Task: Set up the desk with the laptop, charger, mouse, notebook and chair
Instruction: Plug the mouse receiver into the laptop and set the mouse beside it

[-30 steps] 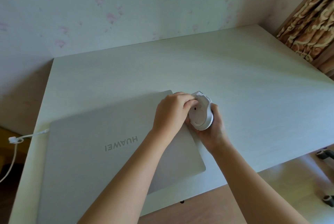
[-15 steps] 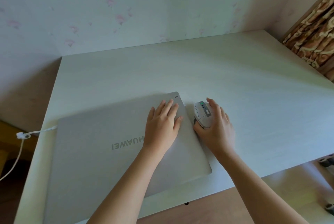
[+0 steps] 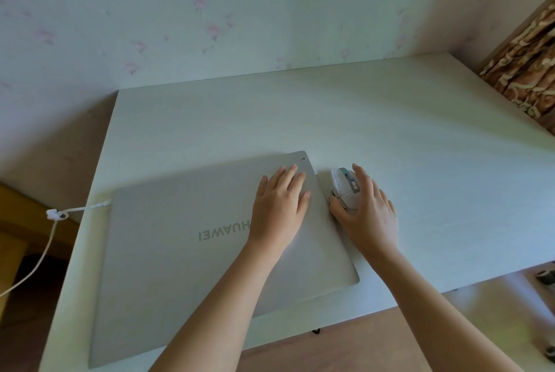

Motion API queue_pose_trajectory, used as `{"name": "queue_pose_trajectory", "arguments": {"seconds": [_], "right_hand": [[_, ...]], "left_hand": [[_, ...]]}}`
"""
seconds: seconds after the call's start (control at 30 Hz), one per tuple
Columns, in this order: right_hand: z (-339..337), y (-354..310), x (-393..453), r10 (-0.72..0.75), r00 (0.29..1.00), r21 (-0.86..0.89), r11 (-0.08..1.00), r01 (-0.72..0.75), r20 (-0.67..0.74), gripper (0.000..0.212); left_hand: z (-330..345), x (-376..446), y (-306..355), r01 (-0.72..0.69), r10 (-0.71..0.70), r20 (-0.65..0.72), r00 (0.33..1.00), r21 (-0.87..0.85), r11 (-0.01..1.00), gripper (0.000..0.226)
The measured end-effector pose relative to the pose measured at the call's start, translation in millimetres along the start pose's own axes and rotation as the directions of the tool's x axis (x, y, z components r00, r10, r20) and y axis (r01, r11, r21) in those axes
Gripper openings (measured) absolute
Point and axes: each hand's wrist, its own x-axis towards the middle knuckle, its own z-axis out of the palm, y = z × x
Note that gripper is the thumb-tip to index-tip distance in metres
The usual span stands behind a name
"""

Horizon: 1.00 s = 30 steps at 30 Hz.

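A closed silver laptop lies on the pale desk, its lid logo facing me upside down. A white charger cable is plugged into its left side and hangs off the desk's left edge. My left hand rests flat on the lid near its far right corner, fingers spread. A white mouse sits upright on the desk just right of the laptop. My right hand covers its right side, thumb against its near left edge. No notebook is in view.
The flowered wall runs along the desk's far edge. A patterned curtain hangs at the far right. Dark chair casters show on the wooden floor at the lower right, below the desk's near edge.
A second ago both hands held the mouse upside down above the laptop's corner. It now sits right way up on the desk, and my left hand has dropped flat onto the lid.
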Motion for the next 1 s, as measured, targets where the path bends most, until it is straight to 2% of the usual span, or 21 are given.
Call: {"name": "queue_pose_trajectory", "arguments": {"seconds": [0.1, 0.27, 0.43, 0.57, 0.77, 1.0], "right_hand": [[-4, -3, -1, 0.002, 1.0, -0.022, 1.0, -0.001, 0.026, 0.063], [-21, -20, -1, -0.067, 0.997, -0.096, 0.993, 0.072, 0.049, 0.052], [-53, -58, -13, -0.153, 0.984, -0.101, 0.982, 0.162, 0.094, 0.05], [-103, -96, -35, -0.245, 0.962, -0.122, 0.958, 0.26, 0.125, 0.048], [-195, -143, -70, -0.359, 0.93, -0.171, 0.914, 0.367, 0.074, 0.046], [-278, -197, -134, -0.46, 0.885, -0.245, 0.869, 0.431, -0.074, 0.039]], "left_hand": [[-7, -4, -3, 0.013, -0.013, -0.015, 1.0, -0.034, 0.999, 0.026], [-41, -8, -11, 0.011, -0.011, -0.017, 1.0, 0.013, 1.0, 0.026], [-99, -7, -14, 0.007, -0.009, 0.01, 1.0, 0.134, 0.991, 0.033], [-164, -17, 0, 0.022, -0.024, 0.012, 1.0, 0.153, 0.988, 0.034], [-277, -30, 26, -0.149, 0.133, 0.101, 0.986, 0.163, 0.975, 0.039], [-365, -54, 50, -0.28, 0.28, 0.027, 0.96, 0.181, 0.943, 0.037]]}}
